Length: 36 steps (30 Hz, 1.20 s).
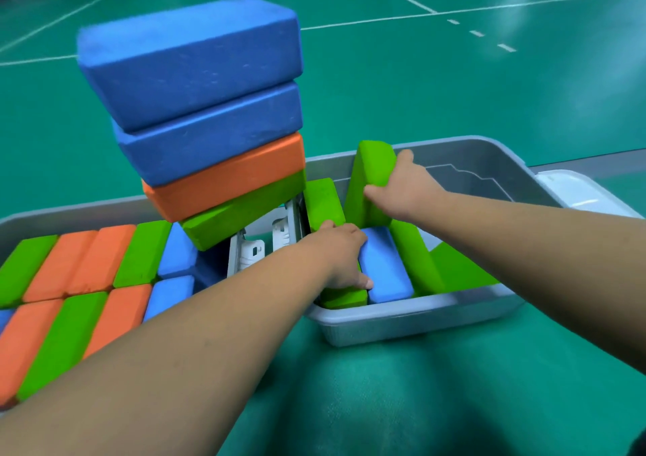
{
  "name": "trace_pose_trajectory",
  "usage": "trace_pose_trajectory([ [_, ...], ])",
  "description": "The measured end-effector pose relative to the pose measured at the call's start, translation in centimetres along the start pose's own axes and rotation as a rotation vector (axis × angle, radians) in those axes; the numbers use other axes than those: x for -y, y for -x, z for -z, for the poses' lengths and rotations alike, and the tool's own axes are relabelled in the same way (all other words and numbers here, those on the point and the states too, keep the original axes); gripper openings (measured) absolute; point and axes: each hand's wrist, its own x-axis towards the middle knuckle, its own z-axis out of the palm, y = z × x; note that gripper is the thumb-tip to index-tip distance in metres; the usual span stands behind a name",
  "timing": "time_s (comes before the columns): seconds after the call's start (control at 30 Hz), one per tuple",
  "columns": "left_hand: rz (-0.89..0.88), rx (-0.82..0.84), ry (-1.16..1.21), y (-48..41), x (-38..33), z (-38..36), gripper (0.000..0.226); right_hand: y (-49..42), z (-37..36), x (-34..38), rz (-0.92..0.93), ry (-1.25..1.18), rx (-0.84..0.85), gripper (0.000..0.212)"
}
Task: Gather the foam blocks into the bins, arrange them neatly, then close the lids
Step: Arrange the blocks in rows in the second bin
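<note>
Arranging: my right hand [402, 186] grips the upright green foam block [370, 172] in the grey plastic bin [402, 310]; my left hand [344, 254] clasps a flat green block [344, 298] at its left wall; next, I judge, lower the upright one.

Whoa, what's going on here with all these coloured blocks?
A person is packing foam blocks into two open grey bins on a green floor. The right hand grips a tall green block, standing on end in the right bin. The left hand holds a second green block at that bin's left side, next to a light blue block. The left bin is already filled in rows, and a leaning stack of four blocks sits on top of it.
</note>
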Motion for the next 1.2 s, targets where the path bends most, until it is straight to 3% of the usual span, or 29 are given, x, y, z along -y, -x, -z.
trace_pose_trajectory([
  [0.07, -0.008, 0.01, -0.008, 0.0, 0.0, 0.1, 0.087, 0.4, -0.1, -0.2, 0.038, 0.172, 0.141, 0.066],
  [0.2, -0.01, 0.039, -0.021, -0.2, 0.0, 0.2, 0.084, 0.4, 0.2, -0.1, 0.187, 0.37, 0.333, 0.032],
  [0.33, 0.027, 0.023, 0.044, -0.4, 0.7, 0.3, 0.087, -0.3, -0.9, -0.6, 0.258, 0.356, 0.303, 0.012],
  [0.43, 0.081, -0.014, 0.084, -0.4, 1.0, 0.3, 0.095, -0.7, -1.3, -0.7, 0.343, 0.306, 0.27, 0.058],
  [0.5, 0.133, -0.022, 0.078, -0.4, 1.2, 0.2, 0.106, -1.3, -1.7, -1.0, 0.374, 0.414, 0.325, 0.067],
  [0.6, 0.157, 0.038, 0.057, -0.7, 1.6, 0.2, 0.128, -1.9, -2.7, -1.9, 0.438, 0.485, 0.361, 0.061],
  [0.83, 0.151, 0.077, 0.036, -1.8, 1.3, 0.5, 0.132, -2.8, -2.2, -4.0, 0.503, 0.317, 0.386, 0.054],
  [0.93, 0.187, 0.087, 0.094, -2.1, 0.3, 1.2, 0.124, -3.1, -0.9, -4.1, 0.405, 0.14, 0.458, 0.044],
  [1.03, 0.283, 0.039, 0.189, -2.5, -1.5, 1.3, 0.108, -4.0, 0.2, -5.2, 0.211, -0.068, 0.306, 0.058],
  [1.1, 0.32, 0.044, 0.203, -2.8, -2.8, 1.0, 0.108, -4.9, 0.3, -6.2, 0.169, 0.025, 0.234, 0.059],
  [1.2, 0.313, 0.082, 0.197, -3.2, -3.7, 0.6, 0.118, -5.3, -0.6, -7.5, 0.134, 0.233, 0.331, 0.057],
])
